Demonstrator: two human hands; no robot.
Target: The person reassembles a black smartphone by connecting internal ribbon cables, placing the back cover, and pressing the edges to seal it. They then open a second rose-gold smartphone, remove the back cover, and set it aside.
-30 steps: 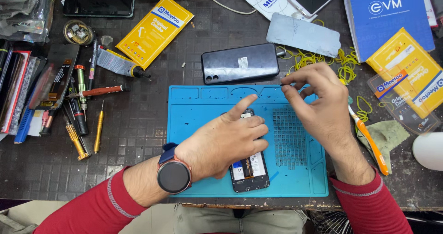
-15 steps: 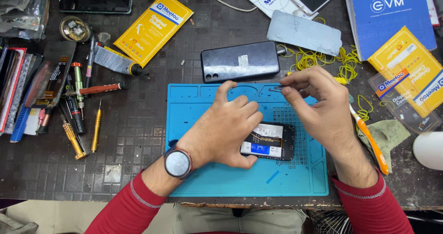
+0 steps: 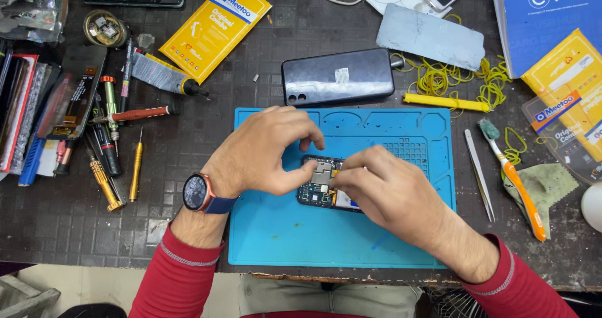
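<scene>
i see both hands down on the blue work mat (image 3: 276, 243), closed around an opened phone (image 3: 321, 189) that lies flat near the mat's middle, its circuit board facing up. my left hand (image 3: 266, 149) curls over the phone's left end, thumb and fingers pinching its edges, which looks like a way to pin it so it cannot slide. my right hand (image 3: 382, 196) is narrowed to a fingertip pinch at the board; whatever small part it grips is hidden under the fingers, so i cannot tell. a round watch (image 3: 195, 192) sits on the left wrist.

just beyond the mat lies a dark phone back (image 3: 335, 77), face down, apart from the opened one. a flat yellow rectangular package with a blue corner label (image 3: 214, 26) lies tilted at the upper left of the surface. a similar yellow package (image 3: 567, 73) sits at the right edge, beside a blue booklet (image 3: 545, 17) with pale lettering. tweezers (image 3: 480, 174) and an orange toothbrush (image 3: 517, 183) lie just right of the mat, within easy reach. screwdrivers (image 3: 135, 167) lie near the left edge.
</scene>
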